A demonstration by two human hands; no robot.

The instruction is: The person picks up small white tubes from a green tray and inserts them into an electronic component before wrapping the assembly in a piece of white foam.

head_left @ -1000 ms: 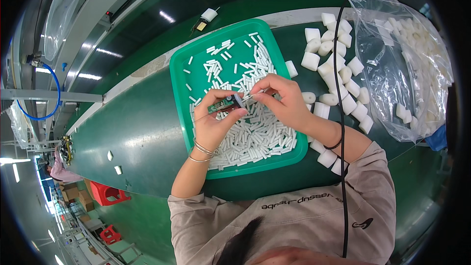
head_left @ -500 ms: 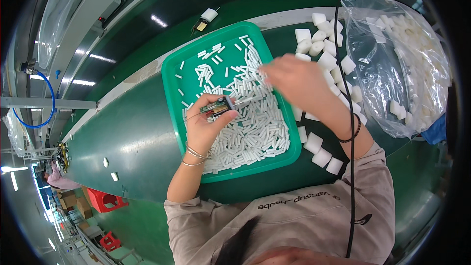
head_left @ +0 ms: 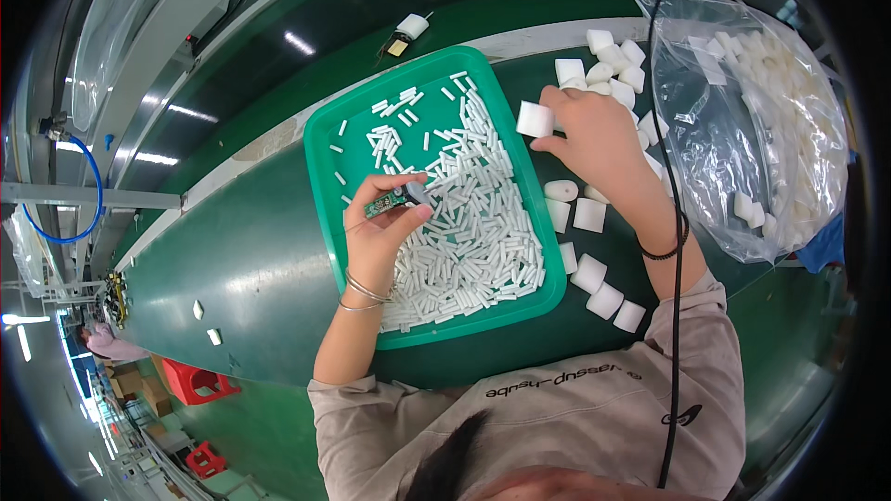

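The left hand [head_left: 376, 227], at frame centre over the green plastic tray [head_left: 529, 213], pinches a small green circuit board [head_left: 388, 202] by its edges; it looks light, stiff and fragile. The right hand [head_left: 599, 134], upper right, closes its fingers on a white foam cylinder [head_left: 535, 119], judged soft and light, best gripped across its sides.

Bright, even overhead light fills the scene, and long white streaks of glare lie across the glossy green tabletop [head_left: 251, 269] at upper left of the frame. The clear plastic bag [head_left: 742, 121] at upper right glints with highlights. Shadows are soft; the centre is sharp, while the fisheye bends straight edges and a black rim surrounds the frame.
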